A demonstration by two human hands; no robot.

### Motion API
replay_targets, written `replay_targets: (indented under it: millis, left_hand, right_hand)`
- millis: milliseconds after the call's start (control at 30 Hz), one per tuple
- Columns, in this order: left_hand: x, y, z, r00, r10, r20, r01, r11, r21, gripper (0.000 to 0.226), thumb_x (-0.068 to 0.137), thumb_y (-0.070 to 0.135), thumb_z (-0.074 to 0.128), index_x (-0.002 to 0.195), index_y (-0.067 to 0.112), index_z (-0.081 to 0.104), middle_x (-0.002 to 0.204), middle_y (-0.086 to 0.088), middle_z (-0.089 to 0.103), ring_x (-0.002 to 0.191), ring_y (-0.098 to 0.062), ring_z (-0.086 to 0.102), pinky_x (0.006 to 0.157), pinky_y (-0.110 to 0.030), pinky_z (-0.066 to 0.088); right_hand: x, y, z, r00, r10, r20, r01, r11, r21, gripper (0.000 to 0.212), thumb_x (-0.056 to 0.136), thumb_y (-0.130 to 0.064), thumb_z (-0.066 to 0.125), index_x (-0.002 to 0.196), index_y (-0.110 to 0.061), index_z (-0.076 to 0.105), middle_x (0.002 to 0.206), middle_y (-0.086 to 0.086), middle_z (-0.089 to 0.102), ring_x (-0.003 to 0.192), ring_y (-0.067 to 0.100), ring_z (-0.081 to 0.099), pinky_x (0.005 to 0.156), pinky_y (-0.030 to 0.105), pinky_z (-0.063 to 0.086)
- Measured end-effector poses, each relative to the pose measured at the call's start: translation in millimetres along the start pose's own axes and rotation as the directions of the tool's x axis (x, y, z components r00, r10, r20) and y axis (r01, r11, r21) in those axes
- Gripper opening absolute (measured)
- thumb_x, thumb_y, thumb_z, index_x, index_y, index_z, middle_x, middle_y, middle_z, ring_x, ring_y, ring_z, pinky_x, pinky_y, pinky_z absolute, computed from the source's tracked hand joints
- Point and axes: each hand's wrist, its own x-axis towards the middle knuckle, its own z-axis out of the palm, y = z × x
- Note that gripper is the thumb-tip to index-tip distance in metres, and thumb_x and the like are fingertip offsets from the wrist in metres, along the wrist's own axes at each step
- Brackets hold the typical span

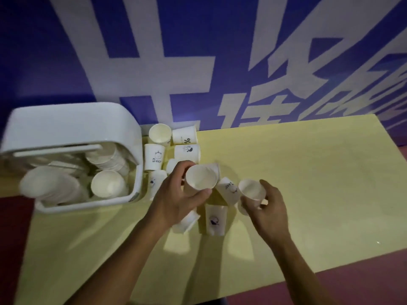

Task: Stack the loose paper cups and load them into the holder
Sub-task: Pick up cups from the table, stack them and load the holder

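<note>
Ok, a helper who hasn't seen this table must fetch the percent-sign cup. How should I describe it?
Start at the white holder on the yellow table's left end. In the cluster of loose cups to its right, the percent cup sits in the far row by the blue wall. It alone bears a black % mark; its left neighbour shows only an open mouth.

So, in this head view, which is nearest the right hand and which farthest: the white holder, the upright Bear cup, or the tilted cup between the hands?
1. Tilted cup: just left of the right hand.
2. Upright Bear cup: farther left and back, beside the holder.
3. White holder: far left.
</note>
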Motion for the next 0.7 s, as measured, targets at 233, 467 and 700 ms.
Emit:
replay_targets:
  millis: [233, 467, 700]
  left_hand:
    - [-69.6, -33.6, -111.9, 0.978, 0.029, -0.205, -0.024, 0.999, 0.027, 0.064, 0.069, 0.053, 0.08, 0.124, 0.041, 0.051, 0.117, 0.025, 0.062, 0.106, -0.002, 0.061, 0.08, -0.023, 0.052]
    - [-103.7, -69.0, -192.7, 0.942, 0.008, -0.334, -0.004, 1.0, 0.014, 0.068, 0.068, 0.054, 0.085, 0.125, 0.044, 0.049, 0.123, 0.023, 0.06, 0.113, 0.0, 0.059, 0.086, -0.022, 0.05]
    - [-98.8, -79.8, -205.9, 0.918, 0.014, -0.397, -0.015, 1.0, -0.001, 0.064, 0.078, 0.043, 0.087, 0.132, 0.037, 0.053, 0.127, 0.02, 0.061, 0.117, -0.009, 0.059, 0.09, -0.028, 0.054]
  right_hand:
    - [-55.6, -99.2, 86.1, 0.905, -0.403, 0.134, 0.409, 0.912, -0.015, 0.067, 0.074, -0.025, 0.091, 0.131, -0.023, 0.056, 0.123, -0.014, 0.059, 0.114, 0.008, 0.06, 0.09, 0.027, 0.053]
    - [-99.1, -157.9, 172.5, 0.865, -0.449, 0.224, 0.444, 0.893, 0.077, 0.062, 0.07, -0.036, 0.095, 0.116, -0.03, 0.054, 0.113, -0.021, 0.063, 0.108, 0.006, 0.062, 0.086, 0.022, 0.053]
    - [-99.8, -165.4, 197.9, 0.876, -0.417, 0.242, 0.378, 0.906, 0.19, 0.068, 0.069, -0.046, 0.089, 0.122, -0.022, 0.052, 0.115, -0.019, 0.062, 0.111, 0.004, 0.061, 0.084, 0.012, 0.048]
